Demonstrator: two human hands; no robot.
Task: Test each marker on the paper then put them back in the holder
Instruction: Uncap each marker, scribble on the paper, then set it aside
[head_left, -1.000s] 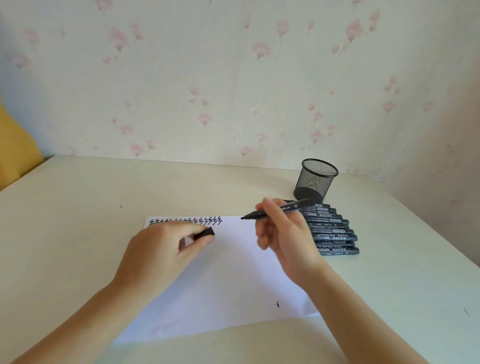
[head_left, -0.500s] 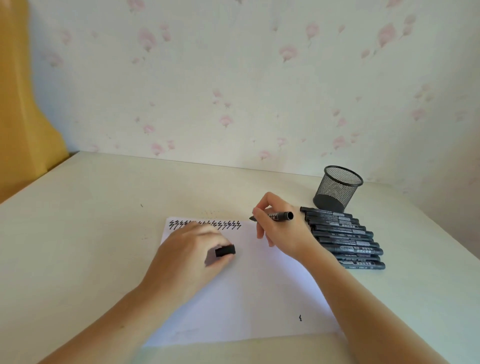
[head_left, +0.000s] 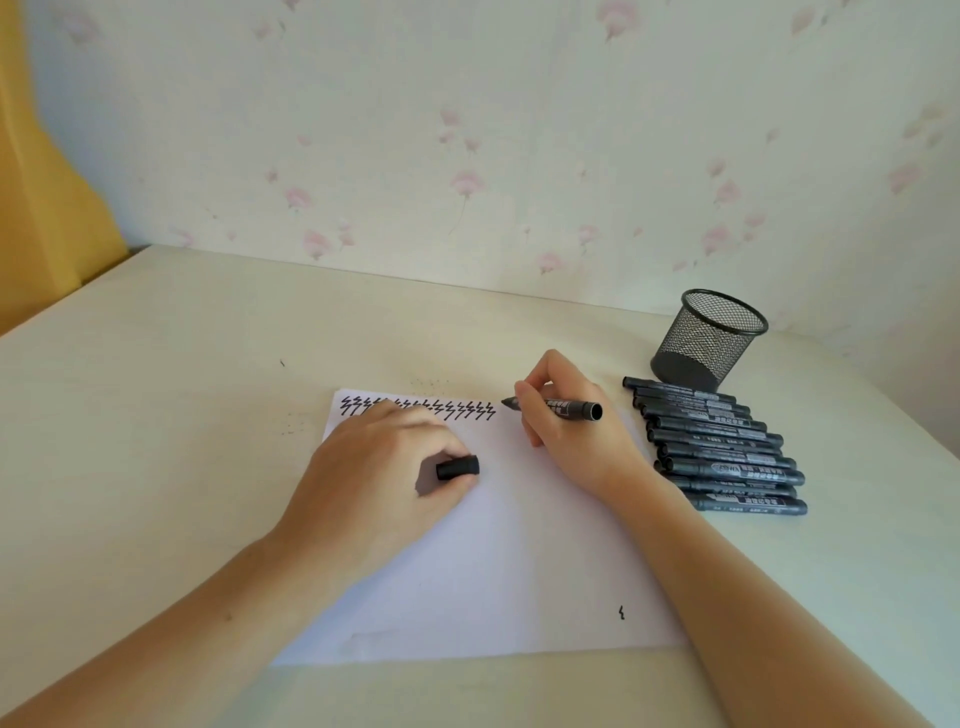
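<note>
your left hand (head_left: 379, 467) lies on the white sheet of paper (head_left: 498, 561), left of its middle, pinning it flat while thumb and forefinger pinch the short black plastic marker cap (head_left: 457, 467). above that hand, along the paper's far edge, runs a row of black zigzag test marks (head_left: 452, 409). just right of the row's end, your right hand (head_left: 566, 431) grips the uncapped black plastic marker (head_left: 558, 408) in a pen hold, fingers curled round the front of the barrel. its long axis lies nearly level, tip pointing left at the last zigzag, blunt end pointing right. whether the tip touches the paper, i cannot tell. judge the marker light, stiff and a little slick, so hold near the nib for control and press gently. off the paper's right edge, the row of capped black markers (head_left: 722, 447) lies side by side, tight together. beyond it stands the black wire mesh holder (head_left: 706, 348), seemingly with nothing in it.
</note>
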